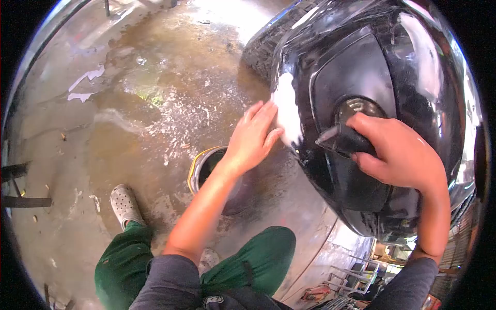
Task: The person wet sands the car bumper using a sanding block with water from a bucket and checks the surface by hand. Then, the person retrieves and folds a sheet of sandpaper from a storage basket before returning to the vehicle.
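The grey-brown floor [67,165] looks wet and stained, with pale flecks [178,121] scattered over its middle. On it stand 1 dark bucket [194,173] with a yellow-edged rim and, near it, 1 pale clog [123,202] worn on a foot.

Glossy blk curved vehicle body [408,82] w/ white glare patches. Smooth tapered dk grey panel [351,67] on it, approx. uniform, blk outline. Blk rounded handheld thing [351,140] w/ lt grey pointed tip [326,135]. Round dk grey bucket [237,201], yellow line along rim. Loose dk green cloth trousers [253,258], plain, w/ a blk mark. Pale grey clog [125,204], dotted w/ dk holes. Charcoal fabric sleeve [173,279], plain. Wet brown-grey concrete floor [124,150], white-speckled nr middle.
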Motion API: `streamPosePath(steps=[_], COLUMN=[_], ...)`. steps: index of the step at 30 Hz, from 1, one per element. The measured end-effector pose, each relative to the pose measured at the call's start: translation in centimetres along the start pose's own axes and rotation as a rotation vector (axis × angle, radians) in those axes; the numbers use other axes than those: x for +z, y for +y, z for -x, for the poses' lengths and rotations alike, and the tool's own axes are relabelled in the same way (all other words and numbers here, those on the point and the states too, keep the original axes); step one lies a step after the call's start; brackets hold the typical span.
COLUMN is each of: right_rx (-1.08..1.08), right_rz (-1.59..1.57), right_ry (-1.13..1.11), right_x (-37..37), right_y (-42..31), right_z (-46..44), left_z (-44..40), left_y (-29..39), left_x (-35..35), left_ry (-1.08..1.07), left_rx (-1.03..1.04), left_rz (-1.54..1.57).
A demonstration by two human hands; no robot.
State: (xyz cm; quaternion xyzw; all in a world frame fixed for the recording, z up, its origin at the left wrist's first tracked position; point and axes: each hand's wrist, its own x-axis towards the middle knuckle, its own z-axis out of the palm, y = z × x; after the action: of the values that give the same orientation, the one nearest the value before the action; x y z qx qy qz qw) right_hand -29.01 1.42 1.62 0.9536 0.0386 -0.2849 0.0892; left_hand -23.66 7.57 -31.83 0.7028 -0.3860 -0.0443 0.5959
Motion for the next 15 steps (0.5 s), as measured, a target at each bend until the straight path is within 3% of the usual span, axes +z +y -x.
streamPosePath(steps=[4,6,7,8,10,12,15], right_rx=[0.129,0.117,0.297,0.325,0.305,0.468,0.497], right_rz=[-0.146,-0.35,-0.429,-0.506,-0.724,-0.65,-0.761], right_ry=[0.037,-0.016,-0.233,-0.243,0.076,0.051,-0.147], right_x=[5.5,12.9,15.6,20.4,31.9,40.6,47.2], right_y=[-2.9,-2.8,-3.8,-4.1,-4.7,-5.5,-6.4], right_z=[1.6,1.5,-0.3,-2.1,-6.5,-12.5,-19.6], left_z=[3.8,6.5,6.9,8.0,11.1,13.4,16.6], left_y=[-1.6,-5.4,-6.3,-8.2,-13.9,-16.2,-19.2], left_x=[-0.4,3.0,3.8,5.8,9.9,11.5,13.1], left_ry=[-0.407,-0.495,-0.647,-0.728,-0.919,-1.003,-1.042], left_rx=[-0.524,-0.493,-0.549,-0.583,-0.509,-0.505,-0.555], left_rz=[0.247,0.098,-0.065,-0.279,-0.469,-0.548,-0.577])
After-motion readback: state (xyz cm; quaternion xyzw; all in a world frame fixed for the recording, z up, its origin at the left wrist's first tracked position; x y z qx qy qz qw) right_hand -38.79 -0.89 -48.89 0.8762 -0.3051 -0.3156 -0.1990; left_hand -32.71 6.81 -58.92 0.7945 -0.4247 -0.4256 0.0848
